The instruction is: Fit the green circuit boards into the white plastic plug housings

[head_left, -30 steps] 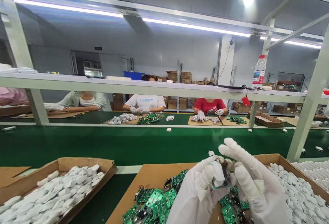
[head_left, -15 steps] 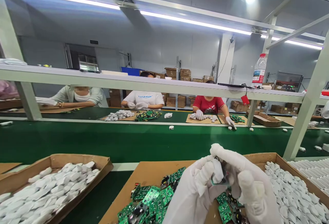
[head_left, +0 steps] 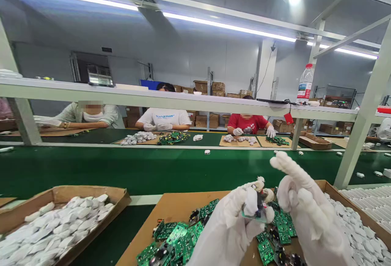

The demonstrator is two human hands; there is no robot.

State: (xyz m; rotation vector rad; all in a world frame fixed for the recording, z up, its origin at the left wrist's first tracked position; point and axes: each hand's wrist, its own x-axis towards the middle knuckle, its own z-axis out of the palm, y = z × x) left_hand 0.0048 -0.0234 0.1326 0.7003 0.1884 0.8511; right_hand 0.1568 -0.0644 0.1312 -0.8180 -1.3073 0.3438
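Note:
My left hand (head_left: 227, 221), in a white glove, is closed around a small circuit board (head_left: 260, 213) with dark components on it. The fingers cover much of the board. Just to the right, my gloved right hand (head_left: 308, 205) is apart from that board, its index finger stretched out and nothing visible in its grasp. Below both hands, a heap of green circuit boards (head_left: 183, 233) lies on a sheet of brown cardboard (head_left: 146, 233). More circuit boards (head_left: 282, 225) show between the two hands.
Cardboard trays of white plastic pieces stand at left (head_left: 70, 225) and right (head_left: 351, 225). Beyond runs a green conveyor belt (head_left: 122, 172) carrying small white items. A shelf (head_left: 183, 102) with a bottle (head_left: 304, 84) spans above it. Several co-workers sit opposite.
My right hand has drawn away from the circuit board to the right, its index finger extending. My left hand keeps the board, shifted slightly left. A co-worker in red has pulled a hand back from the belt.

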